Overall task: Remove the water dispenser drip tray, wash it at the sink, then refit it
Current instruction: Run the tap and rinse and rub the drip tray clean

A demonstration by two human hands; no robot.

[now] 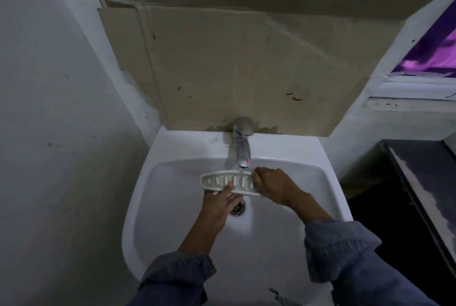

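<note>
The drip tray (pixel 219 180) is a pale, curved plastic piece with oval slots, held over the white sink (pixel 172 207) just under the chrome tap (pixel 242 142). A thin stream of water falls from the spout onto the tray's right part. My left hand (pixel 218 203) grips the tray's near edge from below, thumb on top. My right hand (pixel 274 186) holds the tray's right end, fingers curled over it. The drain (pixel 238 209) shows between my hands.
Brown cardboard (pixel 234 71) covers the wall behind the tap. A white wall (pixel 49 108) stands close on the left. A dark counter (pixel 419 182) runs along the right, with a window ledge (pixel 414 98) and purple cloth (pixel 434 54) above it.
</note>
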